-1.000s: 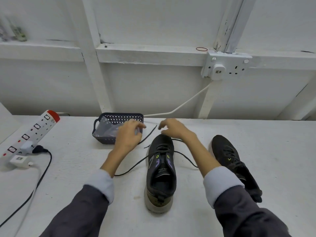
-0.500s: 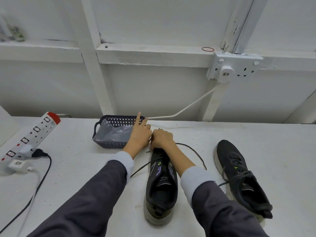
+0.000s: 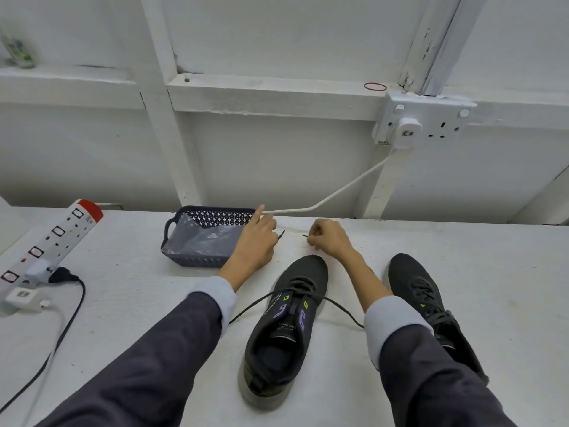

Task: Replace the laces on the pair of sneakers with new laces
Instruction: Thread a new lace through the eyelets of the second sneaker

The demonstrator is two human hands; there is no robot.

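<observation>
Fingers (image 3: 312, 241) of the right hand (image 3: 328, 237) are curling shut around one end of a dark lace (image 3: 340, 308), whose tip is poking out toward the left hand (image 3: 257, 238). On that left hand the index finger is sticking out straight toward the wall while the other fingers are pinching the lace's other end, its tip showing just beside the knuckles. Both hands are hovering over the white tabletop (image 3: 123, 328) just beyond the toe of the near sneaker (image 3: 281, 331), close together but apart. From each hand the lace is running back under the wrist and forearm, then crossing to the lowest eyelets of that sneaker, so two slack strands are lying on the tabletop either side of it. This sneaker is sitting upright between the forearms, toe pointing at the wall, its upper eyelets bare and tongue exposed. A second sneaker (image 3: 431, 312) is lying just right of the right forearm, laced, partly hidden by the sleeve. A dark basket (image 3: 172, 232) with a clear plastic bag (image 3: 203, 238) in it is standing just beside the left hand. Farther left, a power strip (image 3: 55, 238) is leaning at the tabletop's edge with a black plug and cable attached.
</observation>
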